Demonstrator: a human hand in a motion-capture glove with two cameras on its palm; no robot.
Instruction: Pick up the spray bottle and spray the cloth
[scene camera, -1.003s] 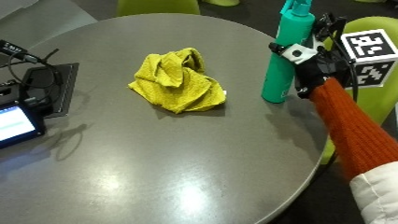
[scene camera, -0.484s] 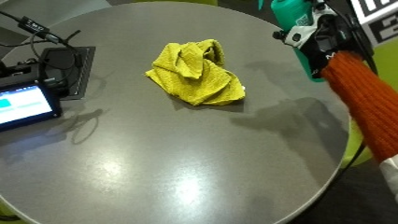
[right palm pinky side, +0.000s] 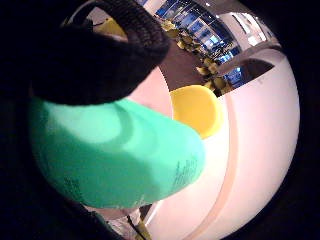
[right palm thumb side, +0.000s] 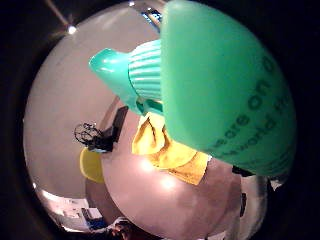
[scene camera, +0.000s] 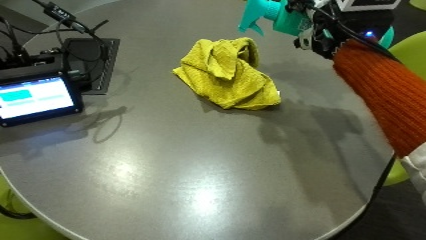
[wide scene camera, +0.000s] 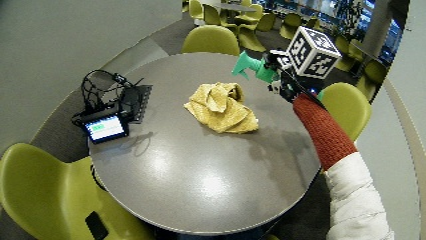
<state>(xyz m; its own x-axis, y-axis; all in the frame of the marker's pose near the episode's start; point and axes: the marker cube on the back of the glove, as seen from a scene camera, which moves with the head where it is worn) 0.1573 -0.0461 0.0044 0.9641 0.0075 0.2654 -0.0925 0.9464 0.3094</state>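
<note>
Gloved right hand (scene camera: 333, 30), fingers curled around a green spray bottle (scene camera: 269, 17), holds it in the air above the round grey table (scene camera: 200, 165), nozzle toward the cloth. Crumpled yellow cloth (scene camera: 226, 72) lies on the table below the nozzle. Beyond it, a small lit screen (scene camera: 36, 97) with cables sits at the table's edge.

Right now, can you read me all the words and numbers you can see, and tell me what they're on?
"are on" on the green spray bottle, partly cut off by its curve.
"world H" on the line beside it, also cut off.
Dark print on the bottle's other side, seen in the little finger side palm view: too blurred to read.
The small screen on the table: text too small to read.
</note>
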